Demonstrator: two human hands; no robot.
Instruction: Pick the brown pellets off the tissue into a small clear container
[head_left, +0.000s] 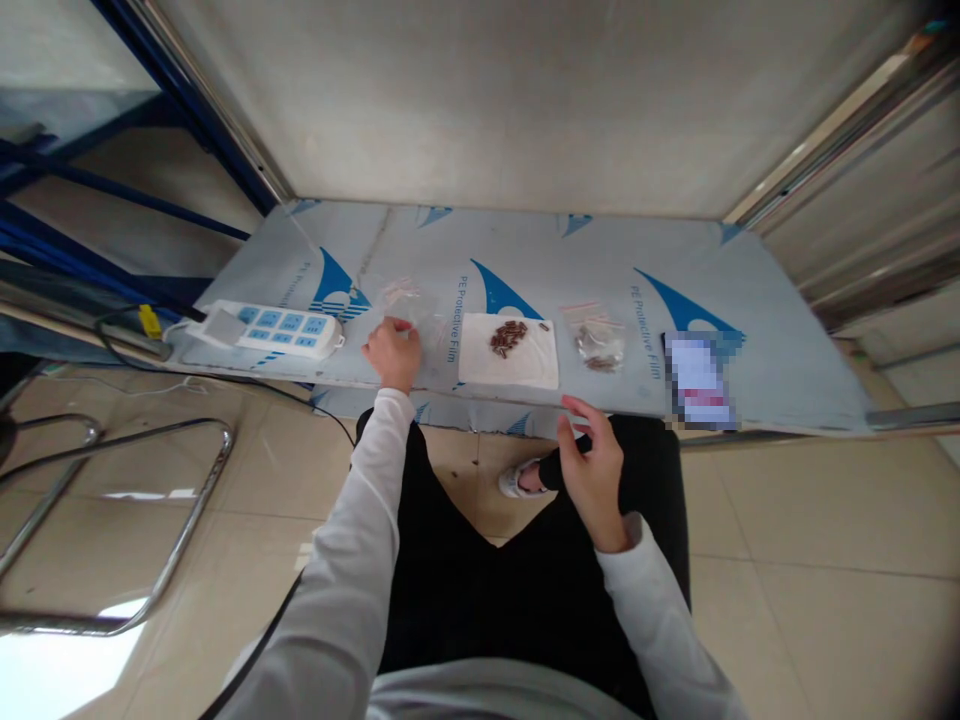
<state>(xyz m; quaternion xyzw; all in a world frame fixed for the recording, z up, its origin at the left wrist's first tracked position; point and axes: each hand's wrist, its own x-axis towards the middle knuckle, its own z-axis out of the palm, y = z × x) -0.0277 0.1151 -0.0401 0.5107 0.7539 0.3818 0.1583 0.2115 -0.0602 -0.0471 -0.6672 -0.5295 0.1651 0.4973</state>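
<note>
My left hand (394,354) is at the near edge of some clear plastic zip bags (405,292), its fingers bent and closed on the film of a bag. To its right lies a white sheet (480,372) with a pile of small brown capsule-like pieces (508,339); a single piece (544,326) rests apart near its far right corner. A zip bag with similar brown pieces (598,345) lies farther right. In front of the table edge, above my lap, my right hand (592,460) is held with thumb and fingers apart and nothing visible in it.
A white power strip (289,333) with a plug lies at the table's left. On the right, a phone (701,380) reaches the front edge. Blue-printed protective film covers the table (510,235). A metal-framed chair (202,480) stands at lower left, and a cable (225,378) runs along the edge.
</note>
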